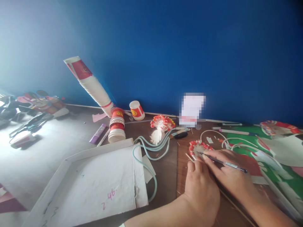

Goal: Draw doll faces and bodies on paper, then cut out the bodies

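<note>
A round paper flower (pixel 198 147) with a pale centre and a curled red-and-white rim lies on the brown table at the right. At its near edge my left hand (pixel 202 183) is closed, fingers bent, holding it there; the fingertips are partly hidden. In my right hand (pixel 227 167) is a dark slim pen (pixel 233 165), its tip over the flower's centre. A thin pale stick (pixel 189 157) shows beside my left fingers. Another paper flower (pixel 161 123), cut from a red-and-white cup, stands farther back.
A white cardboard box lid (pixel 87 186) fills the front left. Behind it lean stacked paper cups (pixel 97 90), beside a single cup (pixel 136 111). A pale blue cable (pixel 151 153) loops between lid and hands. Paper pieces and pens lie on a green mat (pixel 246 132).
</note>
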Demonstrator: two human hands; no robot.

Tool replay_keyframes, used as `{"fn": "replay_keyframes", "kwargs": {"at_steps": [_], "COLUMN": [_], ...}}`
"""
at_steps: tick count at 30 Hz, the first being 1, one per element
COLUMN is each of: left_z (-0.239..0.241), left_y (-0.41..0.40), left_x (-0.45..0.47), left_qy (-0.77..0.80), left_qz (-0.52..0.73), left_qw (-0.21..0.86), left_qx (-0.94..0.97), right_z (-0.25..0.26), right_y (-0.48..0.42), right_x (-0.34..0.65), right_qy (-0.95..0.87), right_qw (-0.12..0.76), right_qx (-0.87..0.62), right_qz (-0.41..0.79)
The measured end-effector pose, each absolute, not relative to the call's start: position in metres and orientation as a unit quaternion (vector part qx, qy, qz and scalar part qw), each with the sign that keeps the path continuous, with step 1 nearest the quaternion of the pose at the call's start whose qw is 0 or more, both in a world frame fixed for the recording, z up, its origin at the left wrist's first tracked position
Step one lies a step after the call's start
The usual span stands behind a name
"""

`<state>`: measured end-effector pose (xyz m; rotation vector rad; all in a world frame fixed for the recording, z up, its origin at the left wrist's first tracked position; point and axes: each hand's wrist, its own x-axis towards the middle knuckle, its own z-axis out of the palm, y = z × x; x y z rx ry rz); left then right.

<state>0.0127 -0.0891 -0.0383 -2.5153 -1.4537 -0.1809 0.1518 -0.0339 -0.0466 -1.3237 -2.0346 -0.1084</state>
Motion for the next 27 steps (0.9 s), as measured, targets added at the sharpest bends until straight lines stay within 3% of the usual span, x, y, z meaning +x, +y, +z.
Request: {"fn": "replay_keyframes", "kwargs": {"at_steps": [27], "left_z": [-0.0356], "left_y": [-0.0893], "left_x": [0.0115], "left_qy": [-0.486], "left_qz": [-0.054], "left_qw": [0.110], "left_qx": [-0.865], "right_z": [-0.0446], "right_y": [-0.0336], "right_x": [0.1510], "right_qy": [-0.789], "right_qw": [0.349], "right_qx": [-0.503], "right_qz": [-0.044]}}
